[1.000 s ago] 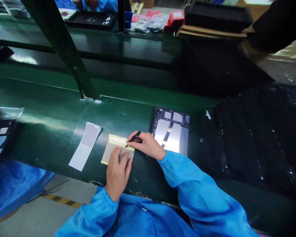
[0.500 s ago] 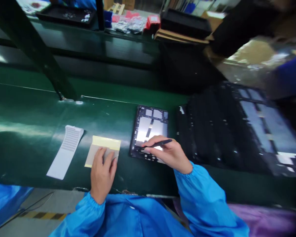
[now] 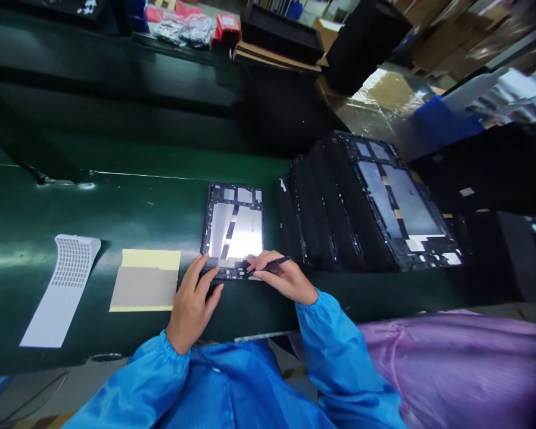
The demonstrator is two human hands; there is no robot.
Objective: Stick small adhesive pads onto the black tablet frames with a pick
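Note:
An opened tablet housing [image 3: 223,223] with a shiny metal inner plate lies flat on the green bench. My right hand [image 3: 288,280] pinches a pair of dark tweezers [image 3: 274,263], its tip at the housing's lower right edge. At the lower left corner of the housing rests my left hand [image 3: 193,304], fingers spread and touching the edge. Left of that hand lies a yellow backing sheet [image 3: 152,258] carrying a grey layer. Farther left is a white label strip [image 3: 56,304] with rows of small dark stickers, its far end curled up.
Several tablet housings [image 3: 395,196] lean in an overlapping row on the right. Black trays [image 3: 281,36] and silver and red bags [image 3: 187,27] sit across the bench. A dark post [image 3: 18,137] stands at left. Purple cloth [image 3: 455,363] hangs at the bench's right front.
My left hand has left the yellow sheet and come to the tablet housing's lower left corner. My right hand's tool tip has moved to the housing's lower right. The view has swung right.

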